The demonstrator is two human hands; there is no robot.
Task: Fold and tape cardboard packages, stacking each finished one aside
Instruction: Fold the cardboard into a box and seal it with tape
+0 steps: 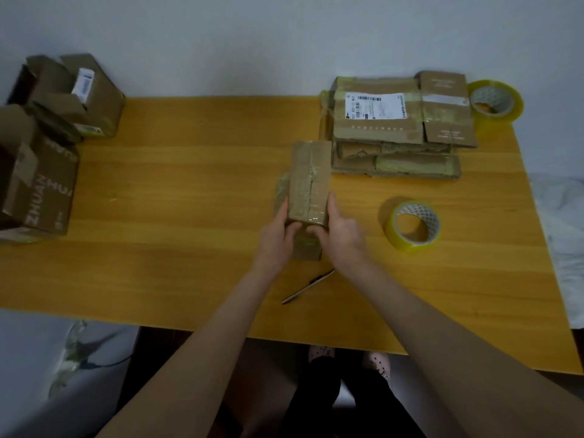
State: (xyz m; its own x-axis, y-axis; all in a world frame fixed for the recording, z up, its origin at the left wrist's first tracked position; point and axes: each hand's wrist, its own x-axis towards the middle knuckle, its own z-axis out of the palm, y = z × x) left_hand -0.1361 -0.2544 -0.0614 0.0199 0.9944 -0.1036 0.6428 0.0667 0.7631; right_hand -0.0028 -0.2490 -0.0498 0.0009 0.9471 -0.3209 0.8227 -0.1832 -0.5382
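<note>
A narrow taped cardboard package stands on the wooden table near its middle. My left hand grips its near left side and my right hand grips its near right side, thumbs on the front end. Just behind and to the right lies a stack of flattened, taped packages, the top one bearing a white shipping label. A yellow tape roll sits to the right of my right hand. A second tape roll stands at the far right corner.
Two open cardboard boxes sit at the left: one at the back and a larger printed one at the edge. A pen-like tool lies on the table below my hands. The near table edge runs just past it.
</note>
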